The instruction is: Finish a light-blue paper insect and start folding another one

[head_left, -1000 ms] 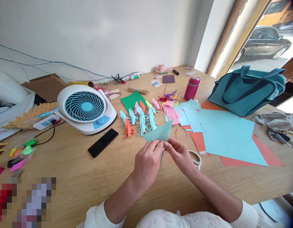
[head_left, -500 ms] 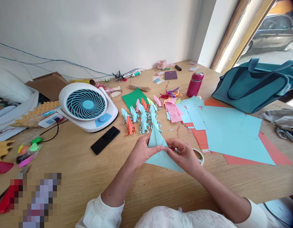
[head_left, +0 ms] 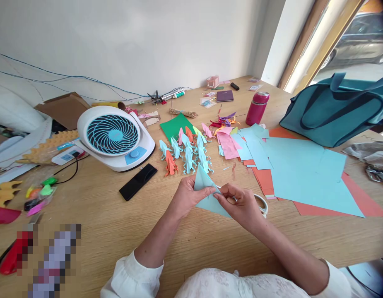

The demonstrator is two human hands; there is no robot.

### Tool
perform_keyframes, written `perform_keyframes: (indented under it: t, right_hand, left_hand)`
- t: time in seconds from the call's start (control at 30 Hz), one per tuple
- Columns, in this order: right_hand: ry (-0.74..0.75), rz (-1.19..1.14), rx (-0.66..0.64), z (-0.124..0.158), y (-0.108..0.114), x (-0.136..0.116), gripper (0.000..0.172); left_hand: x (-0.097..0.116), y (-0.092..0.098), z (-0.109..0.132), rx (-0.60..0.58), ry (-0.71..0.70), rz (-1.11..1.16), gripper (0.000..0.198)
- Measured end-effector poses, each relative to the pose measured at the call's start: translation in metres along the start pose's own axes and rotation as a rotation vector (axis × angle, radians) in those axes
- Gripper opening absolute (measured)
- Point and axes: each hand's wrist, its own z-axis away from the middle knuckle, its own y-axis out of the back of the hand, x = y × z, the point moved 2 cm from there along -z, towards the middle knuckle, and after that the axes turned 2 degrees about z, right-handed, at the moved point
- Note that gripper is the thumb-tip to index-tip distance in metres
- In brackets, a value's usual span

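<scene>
A light blue sheet of paper (head_left: 211,205), partly folded to a point at its top, is held between both hands above the table. My left hand (head_left: 185,195) grips its left side, thumb across the front. On the right edge, my right hand (head_left: 239,203) pinches the paper between thumb and fingers. Behind the right hand lies a pair of scissors with white handles (head_left: 263,205), mostly hidden. Just beyond the paper stand several folded paper figures (head_left: 188,159), mostly light blue, with orange, pink and yellow-green ones among them.
A white fan (head_left: 116,136) and a black phone (head_left: 138,182) lie to the left. Large blue sheets (head_left: 306,169) over orange ones spread on the right. Behind them stand a magenta flask (head_left: 257,108) and a teal bag (head_left: 331,111). A green sheet (head_left: 172,126) lies farther back.
The folded paper has turned slightly in my hands, and its lower flap shows less on the right. Both hands keep their grip. The whole view has shifted a little.
</scene>
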Motion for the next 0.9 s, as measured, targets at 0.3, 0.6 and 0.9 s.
perform_keyframes:
  t: [0.3, 0.6, 0.9]
  right_hand:
    - [-0.137, -0.243, -0.128, -0.002, -0.003, 0.003, 0.036]
    - [-0.151, -0.250, -0.203, -0.001, -0.007, 0.009, 0.038]
    - [-0.142, -0.214, -0.251, 0.001, -0.008, 0.008, 0.036]
  left_hand:
    - [-0.005, 0.000, 0.000, 0.047, 0.043, 0.007, 0.029]
    - [-0.006, 0.003, -0.002, 0.082, 0.011, 0.051, 0.035]
    - [-0.002, 0.018, -0.007, 0.204, -0.102, -0.077, 0.035]
